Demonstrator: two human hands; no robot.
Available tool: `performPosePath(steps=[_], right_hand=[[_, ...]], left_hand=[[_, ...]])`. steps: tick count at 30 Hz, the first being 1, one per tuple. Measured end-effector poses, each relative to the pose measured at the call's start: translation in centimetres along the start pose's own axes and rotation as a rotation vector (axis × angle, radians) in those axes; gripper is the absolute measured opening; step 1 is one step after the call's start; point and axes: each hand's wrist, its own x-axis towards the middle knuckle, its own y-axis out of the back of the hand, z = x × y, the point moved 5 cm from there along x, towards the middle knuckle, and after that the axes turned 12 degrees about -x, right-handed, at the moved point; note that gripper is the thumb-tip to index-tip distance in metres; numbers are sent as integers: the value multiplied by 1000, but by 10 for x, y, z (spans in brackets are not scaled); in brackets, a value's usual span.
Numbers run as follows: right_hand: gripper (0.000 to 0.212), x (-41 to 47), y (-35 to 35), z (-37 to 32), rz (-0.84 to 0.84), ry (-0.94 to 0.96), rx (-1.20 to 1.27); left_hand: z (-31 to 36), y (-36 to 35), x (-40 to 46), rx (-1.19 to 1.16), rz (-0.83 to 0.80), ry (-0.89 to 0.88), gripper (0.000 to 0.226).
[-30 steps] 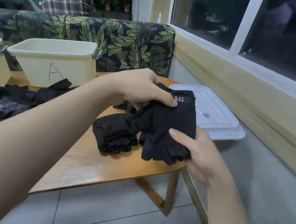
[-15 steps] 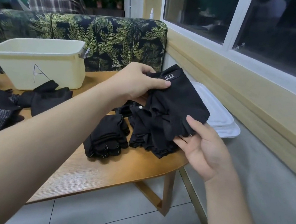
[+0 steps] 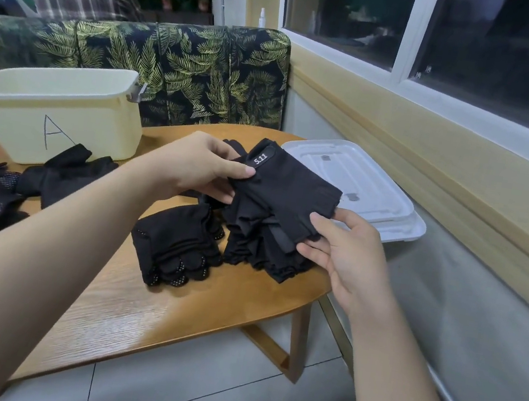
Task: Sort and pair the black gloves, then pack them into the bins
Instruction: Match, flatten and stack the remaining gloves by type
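**Laying a 5.11 glove onto its matching stack**

Holding is shared between both hands: the fingerless glove (image 3: 287,191) with the 5.11 tag is pinched at its cuff by the left hand (image 3: 192,168), thumb on top and fingers curled beneath, while its finger end is nipped between the thumb and fingertips of the right hand (image 3: 345,251). Each grip is closed on the cloth, not wide. The glove is kept just above the right-hand stack (image 3: 262,252) of similar gloves, which lies on the bench (image 3: 122,302) near its right edge.

Left of that stack a second, dotted-palm stack (image 3: 175,252) is seen, just beside it. Further left, loose unsorted gloves (image 3: 63,172) are spread in front of bin A (image 3: 52,111). Behind the stack, white lids (image 3: 362,184) are piled against the wall.

The step is judged to be adding this glove to its pair pile. It is best done with the cloth kept taut and flat, the cuff lined up with the cuffs below and the finger ends squared before release, so the stack is not toppled over the bench edge. Packing into bin A is not yet begun.
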Motion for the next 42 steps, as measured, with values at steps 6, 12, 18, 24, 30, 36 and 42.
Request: performPosePath(steps=[6, 12, 18, 24, 30, 36, 42], right_hand=[[13, 5, 3, 2, 119, 36, -150], [10, 6, 6, 2, 156, 79, -201], [10, 4, 6, 2, 185, 80, -213], [9, -3, 5, 3, 226, 84, -203], [9, -12, 4, 1, 215, 90, -199], [19, -14, 13, -3, 402, 218, -546], [31, -18, -11, -16, 497, 720, -933]], left_hand=[[-5, 2, 5, 103, 87, -61, 29], [-10, 6, 3, 160, 163, -146, 33], [-10, 3, -6, 222, 182, -217, 30], [4, 2, -11, 731, 308, -466, 31], [7, -37, -12, 1029, -54, -827, 42], [-30, -41, 2, 1237, -213, -632, 79], [-45, -42, 0, 1267, -236, -593, 81]])
